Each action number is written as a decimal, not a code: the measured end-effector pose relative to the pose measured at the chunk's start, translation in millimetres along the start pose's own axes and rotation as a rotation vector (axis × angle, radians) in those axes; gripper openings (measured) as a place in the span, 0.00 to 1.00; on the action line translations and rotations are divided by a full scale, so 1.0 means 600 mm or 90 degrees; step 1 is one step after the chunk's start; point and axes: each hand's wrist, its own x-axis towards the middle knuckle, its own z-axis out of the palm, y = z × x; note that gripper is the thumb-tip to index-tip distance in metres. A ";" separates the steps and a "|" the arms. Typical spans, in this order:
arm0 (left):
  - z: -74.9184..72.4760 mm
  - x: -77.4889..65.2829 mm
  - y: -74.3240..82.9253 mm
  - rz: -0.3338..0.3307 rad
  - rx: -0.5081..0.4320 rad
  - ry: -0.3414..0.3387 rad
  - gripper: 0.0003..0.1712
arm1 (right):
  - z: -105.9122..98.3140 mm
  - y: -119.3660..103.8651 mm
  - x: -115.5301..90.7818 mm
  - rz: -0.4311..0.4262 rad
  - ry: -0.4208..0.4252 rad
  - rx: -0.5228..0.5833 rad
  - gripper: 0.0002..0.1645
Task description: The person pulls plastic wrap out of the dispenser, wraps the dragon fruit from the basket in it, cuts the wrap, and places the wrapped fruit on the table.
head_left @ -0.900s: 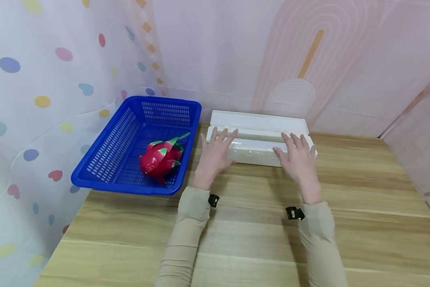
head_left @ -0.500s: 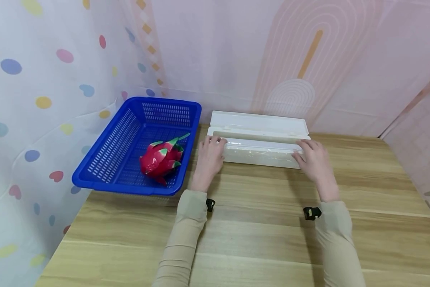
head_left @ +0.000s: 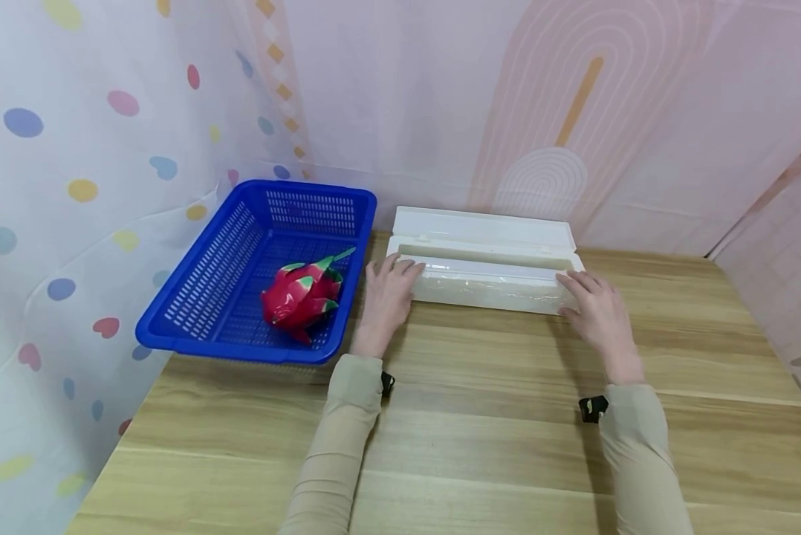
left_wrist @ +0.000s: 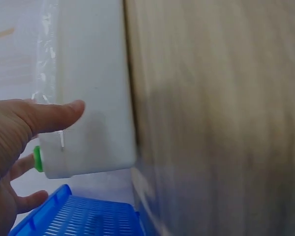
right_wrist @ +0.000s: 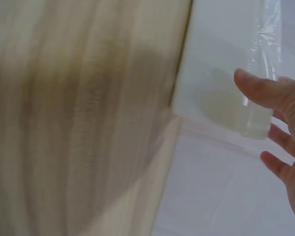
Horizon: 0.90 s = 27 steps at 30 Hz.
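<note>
Holding my left hand (head_left: 386,297) and right hand (head_left: 594,312) at the two ends of the white cling-film dispenser (head_left: 487,275), which sits at the back of the wooden table (head_left: 481,416) just right of the blue basket (head_left: 193,297), I have my fingers fairly straight, thumbs resting on its front face and gripping nothing. With so loose a touch, I judge the box could skid toward the wall or twist if one hand pushes harder. The film (right_wrist: 270,29) draped over its front could also wrinkle and cling to itself under my thumbs.
</note>
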 end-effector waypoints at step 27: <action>0.004 -0.002 -0.005 0.056 -0.013 0.170 0.18 | 0.027 -0.015 0.007 -0.012 0.129 -0.048 0.16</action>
